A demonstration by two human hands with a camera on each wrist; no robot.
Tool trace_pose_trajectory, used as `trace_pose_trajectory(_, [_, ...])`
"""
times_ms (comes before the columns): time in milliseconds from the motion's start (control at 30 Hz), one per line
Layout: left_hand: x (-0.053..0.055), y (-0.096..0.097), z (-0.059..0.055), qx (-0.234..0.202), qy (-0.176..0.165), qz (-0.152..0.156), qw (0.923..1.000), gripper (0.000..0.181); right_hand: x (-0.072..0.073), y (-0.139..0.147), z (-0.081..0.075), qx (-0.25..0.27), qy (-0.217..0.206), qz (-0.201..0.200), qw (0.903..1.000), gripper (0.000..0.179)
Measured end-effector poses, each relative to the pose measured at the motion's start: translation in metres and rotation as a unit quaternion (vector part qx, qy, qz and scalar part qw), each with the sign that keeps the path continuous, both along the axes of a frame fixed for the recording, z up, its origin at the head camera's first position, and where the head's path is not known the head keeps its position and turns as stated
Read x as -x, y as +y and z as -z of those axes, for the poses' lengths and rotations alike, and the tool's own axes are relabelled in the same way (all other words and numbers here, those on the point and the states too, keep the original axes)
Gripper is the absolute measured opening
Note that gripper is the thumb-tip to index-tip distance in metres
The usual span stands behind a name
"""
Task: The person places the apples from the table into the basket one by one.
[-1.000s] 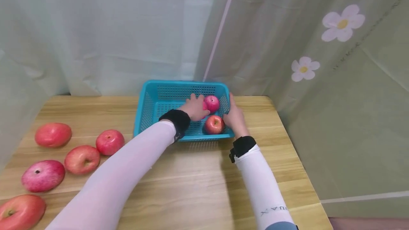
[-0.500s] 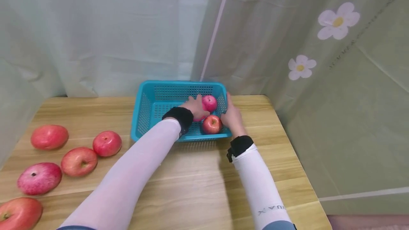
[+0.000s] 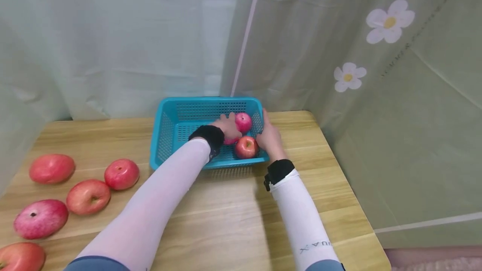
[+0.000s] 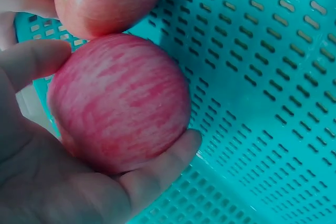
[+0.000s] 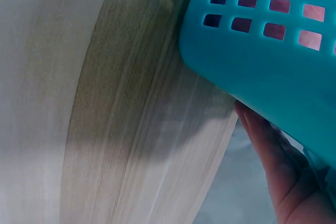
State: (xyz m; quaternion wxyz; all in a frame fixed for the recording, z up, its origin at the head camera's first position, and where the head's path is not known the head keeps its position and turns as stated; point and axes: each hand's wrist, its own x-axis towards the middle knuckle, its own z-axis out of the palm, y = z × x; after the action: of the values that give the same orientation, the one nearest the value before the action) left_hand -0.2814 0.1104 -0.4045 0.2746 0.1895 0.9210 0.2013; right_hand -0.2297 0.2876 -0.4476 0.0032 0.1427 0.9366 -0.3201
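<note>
A blue plastic basket point(image 3: 165, 158) with perforated walls stands at the back of the wooden table. Inside its right half, my left hand point(image 3: 227, 128) holds a streaky pink apple point(image 4: 123, 103), thumb on one side and fingers along the other. The hand covers most of that apple in the head view. Two more apples lie beside it: a pink one point(image 3: 243, 123) toward the back and a redder one point(image 3: 246, 147) with its stem up near the front. My right hand point(image 3: 271, 139) grips the basket's right rim, thumb inside and fingers along the outer wall.
Several loose apples lie on the table's left side, among them a red one point(image 3: 121, 174) close to the basket and a dark pink one point(image 3: 41, 218). A pale curtain point(image 3: 150, 45) hangs right behind the basket. The table's right edge point(image 3: 346, 179) runs beside the right arm.
The head view has swung slightly, so basket and table appear further left. My left hand stays around the apple in the basket, and my right hand keeps its grip on the rim.
</note>
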Motion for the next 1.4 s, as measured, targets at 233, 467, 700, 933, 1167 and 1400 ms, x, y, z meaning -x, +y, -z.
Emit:
trace_pose_trajectory(233, [0.003,0.0,0.005,0.01,-0.006,0.0,0.9999,0.097,0.001,-0.001,0.0,0.003,-0.007,0.005,1.0,0.098])
trace_pose_trajectory(467, [-0.007,-0.01,-0.01,0.009,-0.027,0.019,0.9994,0.096,0.003,-0.003,0.001,0.01,-0.004,0.011,0.9999,0.098])
trace_pose_trajectory(700, [-0.009,-0.02,-0.013,0.009,-0.031,0.069,0.9971,0.085,0.003,-0.004,0.001,0.005,0.004,-0.003,1.0,0.097])
trace_pose_trajectory(933, [0.003,-0.018,0.001,0.013,-0.032,0.083,0.996,0.092,0.002,-0.004,-0.001,0.004,0.002,0.002,1.0,0.097])
trace_pose_trajectory(1167, [0.017,-0.012,0.018,0.022,-0.037,0.077,0.9961,0.101,0.0,-0.003,-0.003,0.001,-0.001,0.004,1.0,0.096])
trace_pose_trajectory(1400, [0.013,-0.013,0.014,0.016,-0.047,0.079,0.9957,0.104,0.0,-0.002,-0.002,0.004,-0.009,0.006,0.9999,0.096])
